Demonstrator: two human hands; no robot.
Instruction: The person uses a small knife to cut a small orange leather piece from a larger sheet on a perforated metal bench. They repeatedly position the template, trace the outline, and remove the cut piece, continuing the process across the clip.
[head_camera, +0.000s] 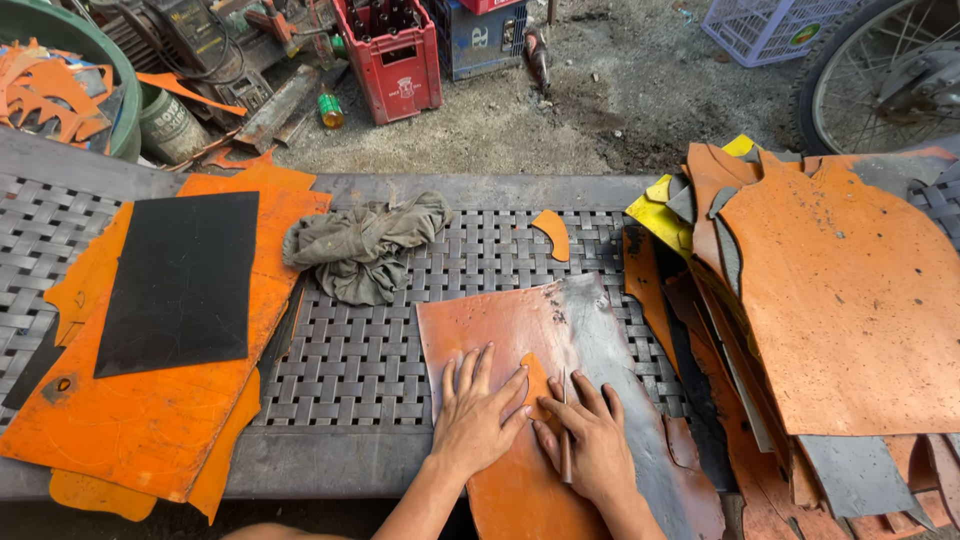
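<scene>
1. Two bare hands sit at lower centre of the frame, both resting on an orange leather sheet (510, 340) that lies on a grey woven-strap table (360, 350)
2. Left hand (475, 415): palm down, fingers spread flat, pressing on the sheet just left of a small orange template piece (537, 385); the fingertips reach the piece's left edge
3. Right hand (590, 440): fingers spread over the sheet just right of the template piece, with a thin dark stick-like tool (565, 450) lying under the fingers; whether the hand actually pinches the tool cannot be told
4. Sheet position: lower centre, its near edge hanging over the front of the table; the right part of the sheet is grey-black, the left part orange
5. Right of frame: a tall stack of orange and grey leather pieces (850, 300), with yellow pieces (665, 215) showing at its upper left edge
6. Left of frame: a pile of orange sheets (150, 420) with a black rectangular sheet (180, 280) lying on top
7. Upper centre of the table: a crumpled grey-green rag (365, 245), and to its right a small curved orange offcut (552, 233), well apart from the hands
8. Top of frame, on the ground beyond the table: a red crate (395, 65), a green tub (70, 40) holding orange scraps at upper left, and a spoked wheel (885, 70) at upper right
</scene>
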